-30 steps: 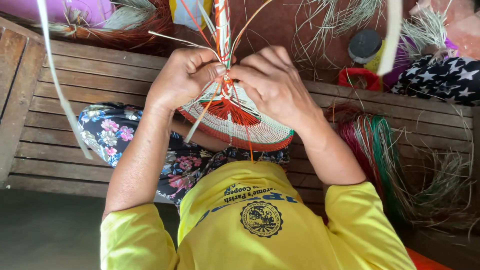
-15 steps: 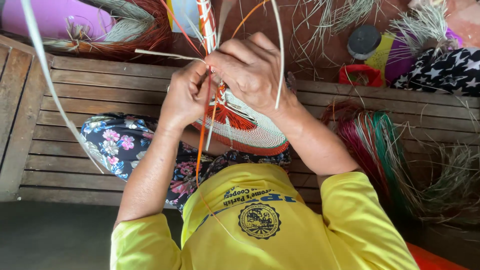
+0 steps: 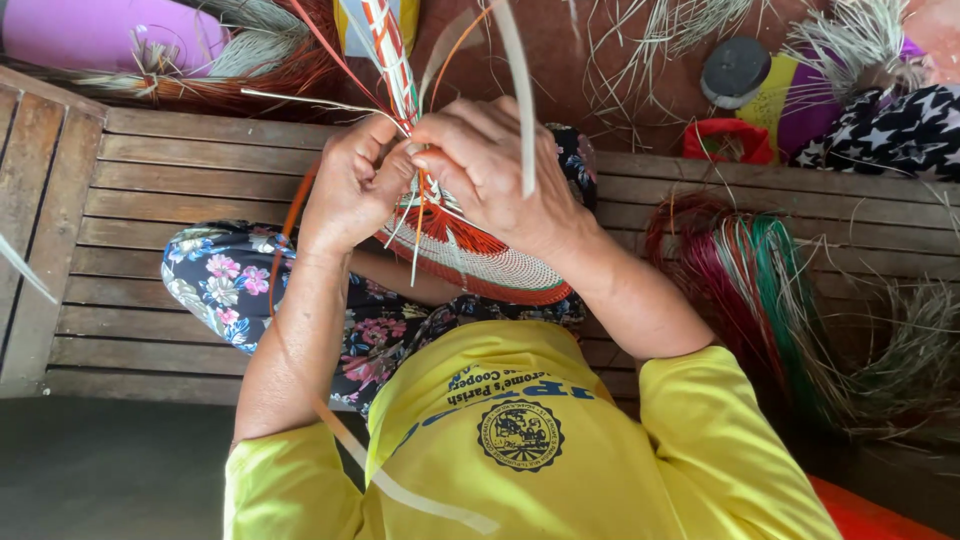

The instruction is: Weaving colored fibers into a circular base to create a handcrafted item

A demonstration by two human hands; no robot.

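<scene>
Together our left hand (image 3: pixel 350 185) and right hand (image 3: pixel 490 175) pinch coloured straw strands (image 3: pixel 395 75) above the round woven mat (image 3: pixel 480 265) (orange-rimmed), resting on our floral-skirted lap (image 3: pixel 230 285) over the wooden bench (image 3: pixel 150 170).

— What carries it all?

— A slatted wooden bench (image 3: pixel 150 200), its boards running crosswise under the fingers (image 3: pixel 440 150).

— And on it?

— Well off to the right of the fingers lies a bundle of dyed reeds (image 3: pixel 760 290), red, green and pale, fanning out loosely over the slats.

— Anything beyond the fingertips?

— Past the bench edge, the reddish floor (image 3: pixel 600 60) holds a red handled basket (image 3: pixel 728 140), a dark round lid (image 3: pixel 735 68) and scattered pale straw (image 3: pixel 650 30).
</scene>
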